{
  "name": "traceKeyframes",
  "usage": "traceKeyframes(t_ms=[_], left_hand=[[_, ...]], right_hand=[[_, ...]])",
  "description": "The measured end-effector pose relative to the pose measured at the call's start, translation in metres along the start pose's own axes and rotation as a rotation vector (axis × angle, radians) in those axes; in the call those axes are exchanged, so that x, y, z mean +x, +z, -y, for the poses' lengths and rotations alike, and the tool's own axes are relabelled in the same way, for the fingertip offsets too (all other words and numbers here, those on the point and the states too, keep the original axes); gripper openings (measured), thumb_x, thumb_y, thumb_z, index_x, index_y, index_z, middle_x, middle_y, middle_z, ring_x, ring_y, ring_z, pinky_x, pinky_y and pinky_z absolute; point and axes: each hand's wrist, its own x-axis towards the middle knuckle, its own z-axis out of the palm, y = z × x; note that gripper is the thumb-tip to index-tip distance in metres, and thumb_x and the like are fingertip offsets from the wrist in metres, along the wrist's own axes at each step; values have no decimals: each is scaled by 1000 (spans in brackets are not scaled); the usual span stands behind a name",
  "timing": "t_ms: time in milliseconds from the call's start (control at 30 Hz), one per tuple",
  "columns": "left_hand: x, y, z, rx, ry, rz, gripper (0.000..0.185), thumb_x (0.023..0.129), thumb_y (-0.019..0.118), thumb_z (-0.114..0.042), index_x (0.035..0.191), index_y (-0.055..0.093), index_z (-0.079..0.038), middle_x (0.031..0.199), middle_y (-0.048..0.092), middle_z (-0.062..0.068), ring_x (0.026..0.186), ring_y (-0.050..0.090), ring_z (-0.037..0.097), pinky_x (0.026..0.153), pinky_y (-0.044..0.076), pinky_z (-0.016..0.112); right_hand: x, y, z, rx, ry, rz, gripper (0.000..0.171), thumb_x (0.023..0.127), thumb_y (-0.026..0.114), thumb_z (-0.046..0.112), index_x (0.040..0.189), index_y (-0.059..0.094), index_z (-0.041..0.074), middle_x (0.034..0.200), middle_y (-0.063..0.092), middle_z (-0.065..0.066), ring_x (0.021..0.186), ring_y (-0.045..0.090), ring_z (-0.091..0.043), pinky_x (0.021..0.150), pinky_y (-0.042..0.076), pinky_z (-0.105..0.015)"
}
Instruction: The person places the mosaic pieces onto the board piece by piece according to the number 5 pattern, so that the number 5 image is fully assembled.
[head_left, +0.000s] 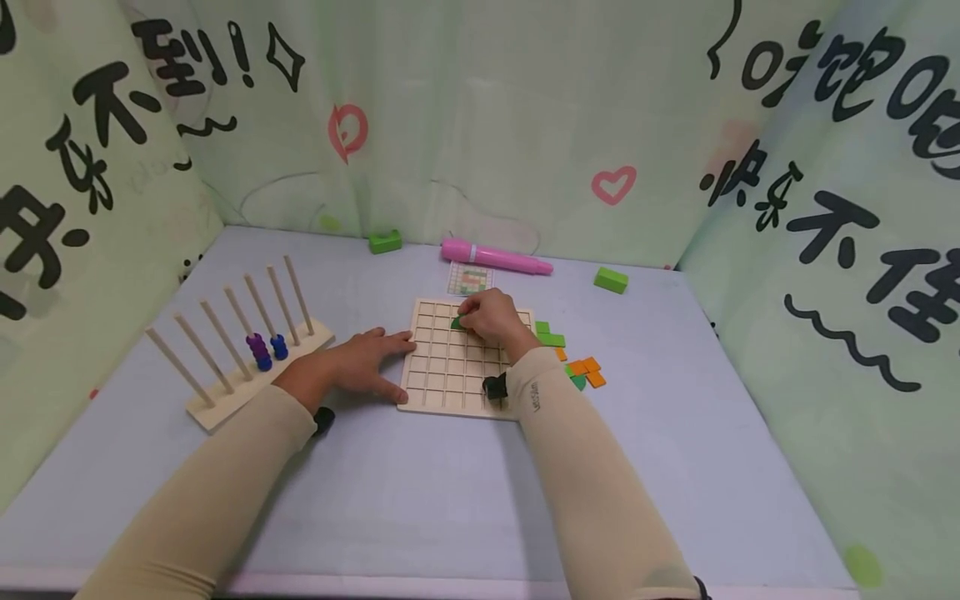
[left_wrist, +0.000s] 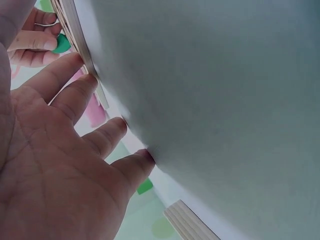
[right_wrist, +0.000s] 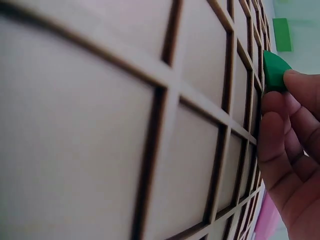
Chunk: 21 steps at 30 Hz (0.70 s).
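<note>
A wooden grid board [head_left: 442,367] with square cells lies flat on the table. My left hand [head_left: 367,361] rests at its left edge, fingers spread and straight, with fingertips touching the rim in the left wrist view. Over the upper middle of the grid, my right hand [head_left: 491,318] pinches a dark green tile [right_wrist: 275,70] with a curved side between thumb and fingers. The tile is close to the cells; whether it touches them I cannot tell. Right of the board lie several loose tiles: light green [head_left: 552,340], orange [head_left: 591,365] and a dark green one [head_left: 578,382].
A patterned card [head_left: 470,279] lies behind the board, next to a pink marker [head_left: 495,256]. Green blocks stand at the back left [head_left: 385,242] and back right [head_left: 611,280]. On the left is a wooden peg rack [head_left: 258,379] with purple and blue beads. Printed curtains surround the table.
</note>
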Motion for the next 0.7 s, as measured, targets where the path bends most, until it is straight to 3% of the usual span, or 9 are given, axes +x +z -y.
traceKeyframes(t_ms=[300,700], left_hand=[[-1,1,0,-4,0,-1,96,84,83,-53,162,38,-19,174,22,2,159,12,47,123,20,68],[0,1,1,5,1,-13,96,84,83,-53,162,38,-19,174,22,0,159,12,46,123,20,68]], right_hand=[[4,3,3,-144,-20,-11,14,98,69,13,106,79,7,106,75,-9,103,63,-26,95,54,-39],[7,6,10,-321,-59,0,19,98,65,10,107,82,7,109,79,-8,117,67,-30,106,53,-41]])
